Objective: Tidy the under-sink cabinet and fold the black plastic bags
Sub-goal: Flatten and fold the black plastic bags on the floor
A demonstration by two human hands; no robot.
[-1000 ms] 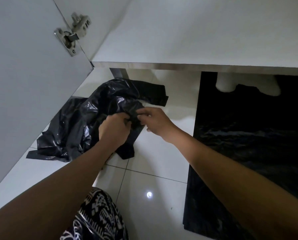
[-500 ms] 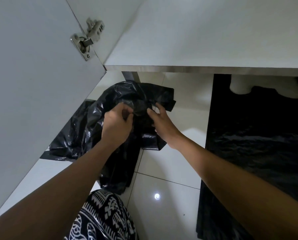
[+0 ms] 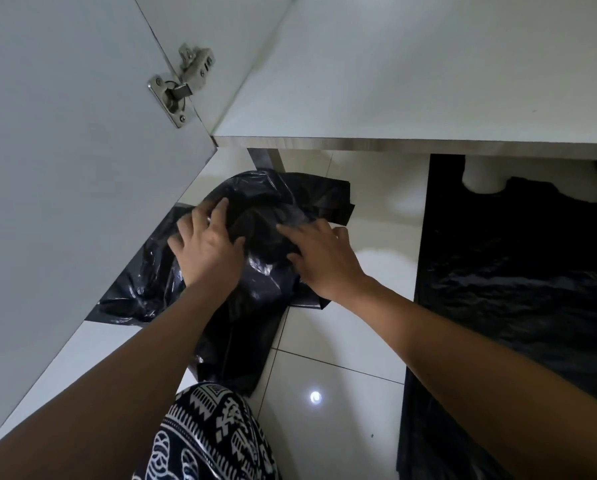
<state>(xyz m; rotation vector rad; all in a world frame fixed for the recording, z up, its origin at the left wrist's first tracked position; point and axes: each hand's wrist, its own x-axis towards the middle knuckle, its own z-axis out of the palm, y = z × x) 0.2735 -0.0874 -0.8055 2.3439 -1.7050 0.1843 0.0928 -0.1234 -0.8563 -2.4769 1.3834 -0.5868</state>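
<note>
Both hands flat on the crumpled black bag (image 3: 272, 199)
My left hand (image 3: 208, 249) and right hand (image 3: 324, 261) press it with fingers spread straight, gripping nothing, on the tiled floor (image 3: 342, 341) below the cabinet edge (image 3: 394, 145). The open door (image 3: 65, 168) crowds its left side; a flattened bag (image 3: 515, 289) lies toward the floor's right edge. Half a second ago both hands were pinching its top.

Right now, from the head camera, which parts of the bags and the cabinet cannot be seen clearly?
Head view only:
- crumpled black bag: left part behind the cabinet door, middle under the left hand and right hand.
- flat black bag: cut off by the right and bottom edges.
- cabinet inside: only its bottom panel shows; the rest lies beyond the top edge.
</note>
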